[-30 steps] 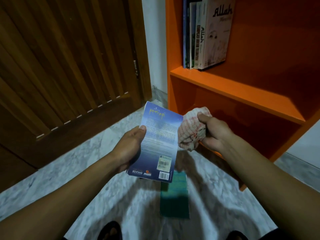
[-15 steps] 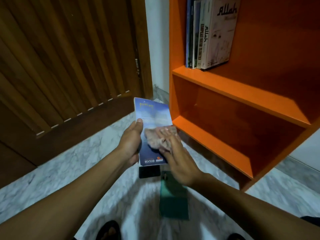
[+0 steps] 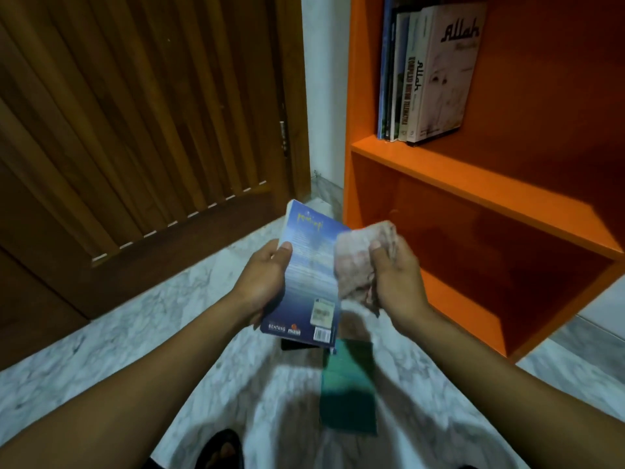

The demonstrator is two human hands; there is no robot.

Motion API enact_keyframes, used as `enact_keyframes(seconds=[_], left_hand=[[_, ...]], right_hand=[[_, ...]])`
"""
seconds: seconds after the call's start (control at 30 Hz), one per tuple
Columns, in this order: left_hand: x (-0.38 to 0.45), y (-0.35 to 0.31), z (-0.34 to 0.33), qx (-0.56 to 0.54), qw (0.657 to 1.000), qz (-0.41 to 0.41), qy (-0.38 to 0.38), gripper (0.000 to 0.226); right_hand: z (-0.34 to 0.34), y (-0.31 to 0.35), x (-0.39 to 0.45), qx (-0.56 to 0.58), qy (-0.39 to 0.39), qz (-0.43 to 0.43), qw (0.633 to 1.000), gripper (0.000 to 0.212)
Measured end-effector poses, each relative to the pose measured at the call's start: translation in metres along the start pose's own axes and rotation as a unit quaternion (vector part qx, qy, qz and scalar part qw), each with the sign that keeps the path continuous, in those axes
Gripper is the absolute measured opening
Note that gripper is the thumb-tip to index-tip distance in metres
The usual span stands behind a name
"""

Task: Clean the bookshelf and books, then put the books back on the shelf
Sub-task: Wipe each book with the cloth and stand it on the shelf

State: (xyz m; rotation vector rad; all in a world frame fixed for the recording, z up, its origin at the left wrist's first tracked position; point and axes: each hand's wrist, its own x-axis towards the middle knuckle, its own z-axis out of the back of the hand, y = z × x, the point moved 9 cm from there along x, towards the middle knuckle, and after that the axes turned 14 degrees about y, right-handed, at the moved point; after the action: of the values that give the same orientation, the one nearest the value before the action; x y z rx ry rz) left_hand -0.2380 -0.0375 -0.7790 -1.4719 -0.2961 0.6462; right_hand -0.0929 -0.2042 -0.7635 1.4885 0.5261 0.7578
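Our left hand [image 3: 263, 286] grips the blue paperback [image 3: 309, 275] by its left edge, thumb curled over the back cover, holding it out in front of the orange bookshelf [image 3: 473, 194]. Half a second ago our right hand lay flat on the lower cover, pressing the cloth down; now the right hand [image 3: 395, 279] has swept off to the book's right edge, fingers bunched round the wadded cloth [image 3: 358, 262], which is blurred with motion. We judge one wiping stroke is finished and another may follow, or this cover is done and the book can go up beside the books [image 3: 426, 72] standing on the upper shelf. A green book [image 3: 348, 390] and a dark one [image 3: 297, 343] lie on the marble floor [image 3: 135, 333] below, apparently waiting their turn, so much of the task remains
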Motion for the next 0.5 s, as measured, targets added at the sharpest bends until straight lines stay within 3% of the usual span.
enact_keyframes(seconds=[0.07,0.13,0.23,0.33,0.4,0.5], left_hand=[[-0.005,0.002,-0.017,0.002,0.999,0.004,0.036,0.030],[-0.007,0.006,-0.036,0.001,0.997,0.002,0.075,0.032],[-0.010,0.008,-0.061,-0.021,0.993,0.003,0.116,0.033],[-0.007,0.006,-0.070,-0.045,0.992,0.001,0.116,0.031],[-0.004,0.006,-0.065,-0.066,0.993,0.006,0.097,0.029],[0.000,0.010,-0.051,-0.107,0.991,0.017,0.077,0.023]], right_hand=[[0.022,0.010,0.008,-0.008,-0.085,0.020,0.996,0.013],[0.027,0.015,0.013,-0.020,-0.098,0.054,0.994,0.015],[-0.001,0.008,0.014,-0.123,-0.009,0.056,0.991,0.034],[-0.029,0.009,-0.003,-0.288,0.064,0.097,0.951,0.059],[-0.042,0.010,-0.015,-0.284,0.106,0.134,0.943,0.066],[-0.052,-0.001,-0.024,-0.256,0.147,0.141,0.945,0.060]])
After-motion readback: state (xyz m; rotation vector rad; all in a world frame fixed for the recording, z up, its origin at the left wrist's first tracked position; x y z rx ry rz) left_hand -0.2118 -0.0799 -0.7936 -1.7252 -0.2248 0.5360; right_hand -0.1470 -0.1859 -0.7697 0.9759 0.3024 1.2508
